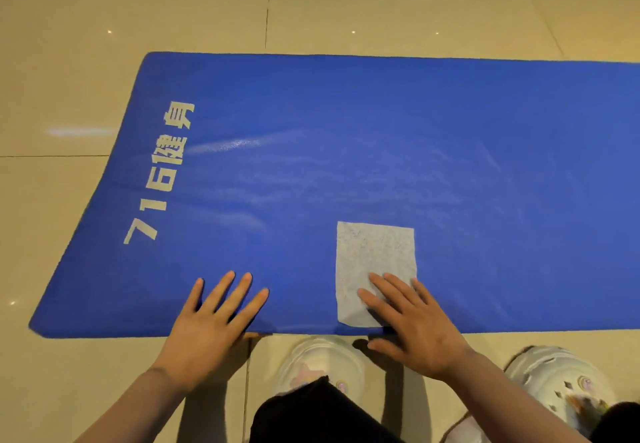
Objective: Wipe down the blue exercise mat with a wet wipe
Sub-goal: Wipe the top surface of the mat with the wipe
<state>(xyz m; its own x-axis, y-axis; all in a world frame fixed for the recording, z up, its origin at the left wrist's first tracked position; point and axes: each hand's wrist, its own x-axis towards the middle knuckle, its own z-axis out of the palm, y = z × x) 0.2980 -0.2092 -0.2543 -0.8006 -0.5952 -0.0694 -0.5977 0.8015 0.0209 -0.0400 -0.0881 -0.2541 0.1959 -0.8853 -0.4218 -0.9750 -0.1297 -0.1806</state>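
Observation:
The blue exercise mat (pixel 381 138) lies flat on the floor and runs off the right edge of the view; white characters are printed near its left end. A white wet wipe (pixel 374 255) lies spread flat on the mat near its front edge. My right hand (pixel 412 325) presses straight fingers on the wipe's lower right part, with its thumb off the mat's edge. My left hand (pixel 211 321) rests flat with spread fingers on the mat's front edge, left of the wipe. Pale streaks show on the mat's surface above the wipe.
Beige glossy floor tiles (pixel 138 10) surround the mat. My two white clogs (pixel 322 363) (pixel 561 380) stand just in front of the mat's near edge, with dark trouser legs (pixel 311 415) below them.

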